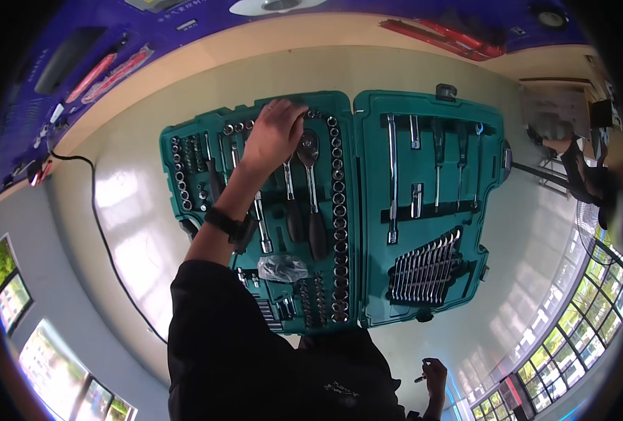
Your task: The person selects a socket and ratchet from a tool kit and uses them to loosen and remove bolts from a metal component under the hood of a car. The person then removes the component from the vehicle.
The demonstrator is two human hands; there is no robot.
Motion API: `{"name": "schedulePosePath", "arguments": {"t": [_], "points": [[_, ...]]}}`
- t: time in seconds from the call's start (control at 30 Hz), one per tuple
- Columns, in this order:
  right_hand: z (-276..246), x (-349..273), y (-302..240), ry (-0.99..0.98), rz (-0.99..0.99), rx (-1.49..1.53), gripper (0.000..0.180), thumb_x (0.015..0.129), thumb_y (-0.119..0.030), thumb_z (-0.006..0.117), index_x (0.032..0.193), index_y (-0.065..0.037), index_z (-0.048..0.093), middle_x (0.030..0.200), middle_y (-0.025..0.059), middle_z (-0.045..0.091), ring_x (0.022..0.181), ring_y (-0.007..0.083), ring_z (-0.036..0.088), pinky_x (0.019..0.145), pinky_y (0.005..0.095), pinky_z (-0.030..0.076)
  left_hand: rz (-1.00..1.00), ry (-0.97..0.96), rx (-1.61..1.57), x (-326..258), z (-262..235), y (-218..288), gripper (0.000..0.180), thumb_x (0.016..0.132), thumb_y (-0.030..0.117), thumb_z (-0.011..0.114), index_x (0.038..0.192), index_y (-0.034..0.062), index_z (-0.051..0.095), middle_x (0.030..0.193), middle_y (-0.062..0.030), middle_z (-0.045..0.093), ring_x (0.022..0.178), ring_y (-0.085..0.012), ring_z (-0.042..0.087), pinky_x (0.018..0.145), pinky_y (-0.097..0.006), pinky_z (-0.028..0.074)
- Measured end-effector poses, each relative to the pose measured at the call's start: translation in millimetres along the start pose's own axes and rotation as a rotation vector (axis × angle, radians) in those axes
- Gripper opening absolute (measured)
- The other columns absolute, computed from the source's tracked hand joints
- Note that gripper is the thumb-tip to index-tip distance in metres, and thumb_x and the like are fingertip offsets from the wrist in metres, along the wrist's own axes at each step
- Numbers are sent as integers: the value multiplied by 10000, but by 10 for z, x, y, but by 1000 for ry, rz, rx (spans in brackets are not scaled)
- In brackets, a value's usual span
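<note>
Head view: left hand [275,137], upper centre, at sockets [333,122], grip unclear; right hand [435,376], lower right, clasping a small item [419,379]. Risk: sideways brushing could unseat neighbouring sockets.

At upper centre, the left hand [273,137] hid whatever its fingers [294,114] met in the green case [374,175], and the black sleeve [213,316] covered the case's lower left corner. At lower right, the slim object [419,379] in the right hand [435,379] was too small to identify, its forearm cut by the bottom edge.
</note>
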State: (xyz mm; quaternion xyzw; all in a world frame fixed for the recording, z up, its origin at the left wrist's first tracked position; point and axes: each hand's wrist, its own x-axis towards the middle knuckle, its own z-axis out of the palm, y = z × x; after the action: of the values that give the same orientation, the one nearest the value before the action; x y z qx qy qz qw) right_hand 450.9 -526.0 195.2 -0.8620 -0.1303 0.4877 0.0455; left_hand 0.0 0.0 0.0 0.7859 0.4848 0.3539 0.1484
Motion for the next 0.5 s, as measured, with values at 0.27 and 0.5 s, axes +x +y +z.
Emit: {"name": "schedulePosePath", "arguments": {"t": [0.27,0.5], "points": [[337,147,-94,-33,-10,63,210,829,-58,616,1024,-1,669,650,3,560,568,83,548,524,247,477,-57,-101,17,59,-104,53,308,779,125,706,1063,57,608,873,-82,586,874,-276,585,821,-393,471],[305,179,172,-55,-8,35,222,813,-22,618,1030,-4,666,657,12,572,558,97,560,513,244,468,-84,-101,-10,55,-125,96,272,790,167,719,1025,53,646,820,-91,573,832,-281,574,764,-380,482]]}}
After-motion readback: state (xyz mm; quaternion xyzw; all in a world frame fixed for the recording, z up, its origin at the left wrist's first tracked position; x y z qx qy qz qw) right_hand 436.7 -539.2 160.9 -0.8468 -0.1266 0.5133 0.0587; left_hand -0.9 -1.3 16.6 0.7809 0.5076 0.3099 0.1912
